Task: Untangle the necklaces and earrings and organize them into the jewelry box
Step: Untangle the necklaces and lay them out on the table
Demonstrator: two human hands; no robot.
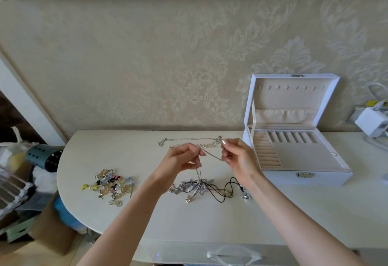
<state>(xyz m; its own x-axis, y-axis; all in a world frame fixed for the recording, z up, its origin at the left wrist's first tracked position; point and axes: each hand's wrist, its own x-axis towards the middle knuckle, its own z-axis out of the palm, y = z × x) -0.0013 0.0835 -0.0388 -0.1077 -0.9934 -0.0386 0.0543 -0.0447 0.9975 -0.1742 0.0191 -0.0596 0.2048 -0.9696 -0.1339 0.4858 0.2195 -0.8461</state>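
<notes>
My left hand [182, 158] and my right hand [238, 157] are raised over the table, each pinching a thin silver chain [212, 155] stretched between them. The chain drops from my left fingers into a tangle of silver necklaces [190, 188] and a black cord necklace [222, 190] on the table. Two separated necklaces [189, 143] lie flat behind my hands. A heap of earrings [110, 185] sits to the left. The white jewelry box [298, 160] stands open at the right, its beige compartments showing nothing inside.
The cream table [147, 219] has a rounded left edge. A silver pendant [245, 195] lies by the cord. White chargers and cables [371, 123] sit at the far right. Boxes, bags and a dark perforated cylinder [45, 157] crowd the floor at left.
</notes>
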